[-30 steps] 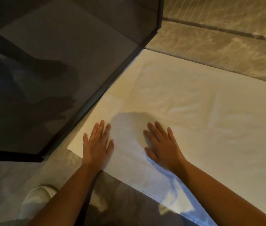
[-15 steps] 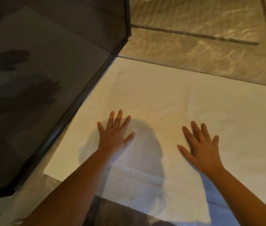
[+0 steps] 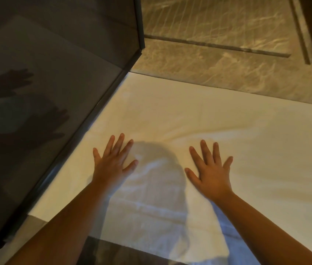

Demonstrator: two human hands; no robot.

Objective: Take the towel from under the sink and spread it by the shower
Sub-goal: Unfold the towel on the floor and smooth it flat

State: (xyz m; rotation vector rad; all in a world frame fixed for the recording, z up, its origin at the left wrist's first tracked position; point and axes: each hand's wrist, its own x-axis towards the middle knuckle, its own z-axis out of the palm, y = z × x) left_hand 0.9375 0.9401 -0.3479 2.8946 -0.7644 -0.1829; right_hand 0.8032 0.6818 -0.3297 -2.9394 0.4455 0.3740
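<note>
I am on the last step, smoothing. The towel (image 3: 189, 111) lies flat on the floor tile (image 3: 199, 62), its edge touching the shower frame (image 3: 86, 131) at my 10 o'clock. My left hand (image 3: 113, 161) and right hand (image 3: 211, 169) press it palms down, fingers straight and fanned wide, holding nothing. A low crease (image 3: 189, 135) runs toward 1 o'clock, so I judge the next move is a gentle outward sweep there.
</note>
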